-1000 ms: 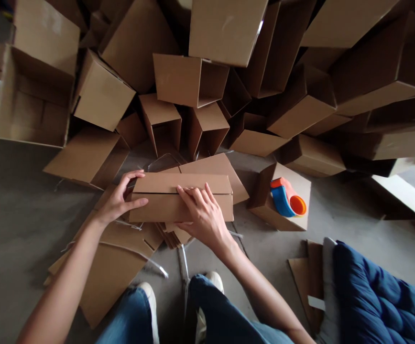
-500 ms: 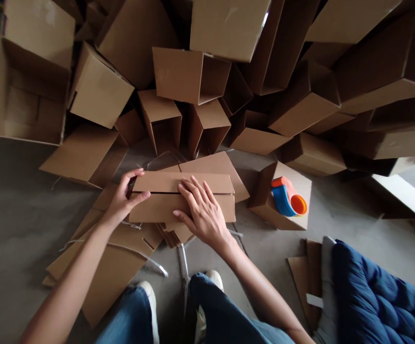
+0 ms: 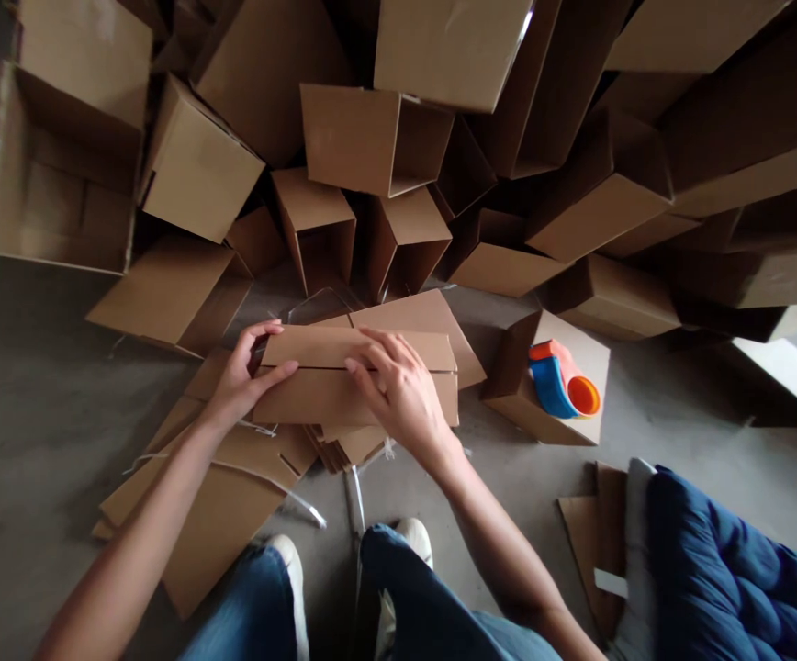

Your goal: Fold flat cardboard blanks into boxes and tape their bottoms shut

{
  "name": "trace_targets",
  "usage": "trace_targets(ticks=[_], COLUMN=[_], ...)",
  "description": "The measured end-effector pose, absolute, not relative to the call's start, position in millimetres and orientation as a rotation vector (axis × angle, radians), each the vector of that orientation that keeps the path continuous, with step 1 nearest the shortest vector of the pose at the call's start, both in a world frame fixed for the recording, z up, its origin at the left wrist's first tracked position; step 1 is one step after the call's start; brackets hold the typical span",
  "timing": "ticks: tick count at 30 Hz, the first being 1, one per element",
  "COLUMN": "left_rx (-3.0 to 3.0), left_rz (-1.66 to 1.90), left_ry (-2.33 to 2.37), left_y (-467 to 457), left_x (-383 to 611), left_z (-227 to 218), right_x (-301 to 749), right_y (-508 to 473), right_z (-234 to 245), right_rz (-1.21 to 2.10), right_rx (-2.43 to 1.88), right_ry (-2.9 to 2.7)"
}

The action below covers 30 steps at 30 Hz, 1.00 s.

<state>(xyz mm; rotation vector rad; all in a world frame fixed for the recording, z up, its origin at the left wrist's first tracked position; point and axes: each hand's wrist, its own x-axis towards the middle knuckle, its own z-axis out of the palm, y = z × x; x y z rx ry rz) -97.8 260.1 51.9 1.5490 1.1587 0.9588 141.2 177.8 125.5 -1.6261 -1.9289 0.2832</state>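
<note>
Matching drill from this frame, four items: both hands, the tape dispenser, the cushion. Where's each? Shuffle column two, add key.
Column one
1. Left hand
2. Right hand
3. Tape dispenser
4. Cushion

Column two
A. On a box standing right of both hands, the supporting box
B. Lower right corner of the picture, dark blue
C. At the left end of the worked box
D. On top of the worked box, right of its middle

Pairs
1-C, 2-D, 3-A, 4-B
</note>
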Motion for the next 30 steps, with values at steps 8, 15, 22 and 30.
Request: trace_targets(ticks=[8, 15, 22, 30], left_rx=[1.512, 1.461, 1.337, 1.326], left_rz=[0.956, 0.905, 0.879, 0.903], left_ry=[1.180, 1.201, 1.211, 1.237], left_y=[259.5, 252.6, 252.7, 255.5], left_x=[-95.6, -93.0, -89.1, -83.9], left_z=[56.0, 63.3, 70.4, 72.7], right_x=[126.4, 118.4, 119.8, 128.2], right_y=[212.8, 205.5, 210.1, 212.9], right_z=[133.2, 99.0, 105.5, 106.3], right_rz=[0.165, 0.286, 0.351, 0.567], right_rx=[-1.814, -1.909, -1.949, -1.859], right_ry=[-1.910, -2.046, -2.064, -2.094])
